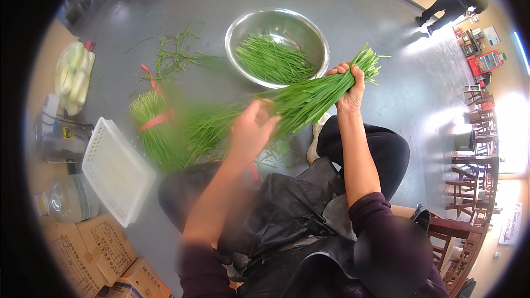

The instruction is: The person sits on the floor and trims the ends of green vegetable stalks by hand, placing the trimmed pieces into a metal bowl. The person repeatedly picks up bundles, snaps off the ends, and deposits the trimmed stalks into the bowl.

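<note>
A thick bunch of garlic chives (314, 95) is gripped near its pale stem ends by my right hand (350, 85), held slantwise above the floor. Its green leaf tips point toward my left hand (254, 126), which is blurred, with bent fingers at the leaves; whether it pinches any cannot be made out. Just beyond the bunch stands a wide steel basin (321, 41) with loose chives (273, 60) in it. On the floor to the left, a bundle of chives (151, 107) is bound with a red tie (156, 121). More loose chives (211, 128) lie beside it, partly blurred.
Chive scraps (176, 56) litter the grey floor (198, 0). On the left are a white plastic basket (120, 174), bagged pale vegetables (74, 74), a large clear bottle (72, 198) and cardboard boxes (95, 252). A person (451, 2) stands far right, beyond wooden stools (463, 186).
</note>
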Motion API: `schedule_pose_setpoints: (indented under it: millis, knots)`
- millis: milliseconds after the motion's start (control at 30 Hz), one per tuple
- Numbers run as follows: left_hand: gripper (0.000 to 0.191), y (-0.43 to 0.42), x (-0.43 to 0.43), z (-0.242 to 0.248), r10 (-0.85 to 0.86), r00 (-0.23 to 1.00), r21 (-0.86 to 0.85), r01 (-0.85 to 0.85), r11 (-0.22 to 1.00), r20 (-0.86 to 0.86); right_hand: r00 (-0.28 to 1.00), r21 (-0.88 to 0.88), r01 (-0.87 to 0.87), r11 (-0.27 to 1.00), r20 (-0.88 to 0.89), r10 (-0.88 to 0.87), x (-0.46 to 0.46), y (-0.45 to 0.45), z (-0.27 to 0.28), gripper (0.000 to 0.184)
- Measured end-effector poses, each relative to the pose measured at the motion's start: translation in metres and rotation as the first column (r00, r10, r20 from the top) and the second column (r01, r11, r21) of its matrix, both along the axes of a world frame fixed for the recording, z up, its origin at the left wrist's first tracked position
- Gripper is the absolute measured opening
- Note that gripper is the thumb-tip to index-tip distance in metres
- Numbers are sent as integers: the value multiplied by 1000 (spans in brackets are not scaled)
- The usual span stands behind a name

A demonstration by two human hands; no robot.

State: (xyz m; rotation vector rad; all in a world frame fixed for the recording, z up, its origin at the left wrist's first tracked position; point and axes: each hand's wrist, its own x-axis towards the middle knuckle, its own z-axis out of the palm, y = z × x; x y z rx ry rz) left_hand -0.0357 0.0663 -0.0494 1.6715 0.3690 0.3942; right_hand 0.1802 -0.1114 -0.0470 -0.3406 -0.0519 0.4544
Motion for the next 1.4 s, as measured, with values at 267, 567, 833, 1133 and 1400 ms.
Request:
schedule_pose_setpoints:
  millis: [267,567,833,1133,1400]
  knots:
    - [10,-2,-3,-2,-169,985,0,170,986,-28,999,-58,-24,998,20,25,-7,10,-4,13]
    - [14,25,-11,23,-320,935,-371,246,895,-152,995,-69,69,995,-64,-73,4,4,-12,11]
    - [22,-4,-4,-7,-262,965,194,252,948,27,995,-186,80,979,-51,-91,-1,10,-17,10]
    - [7,1,-9,2,-199,976,415,218,883,-88,993,-159,30,987,-108,-47,-1,15,-23,10]
    - [47,20,2,19,82,981,264,-127,956,174,1000,-388,-5,922,-30,-7,-16,30,-12,14]
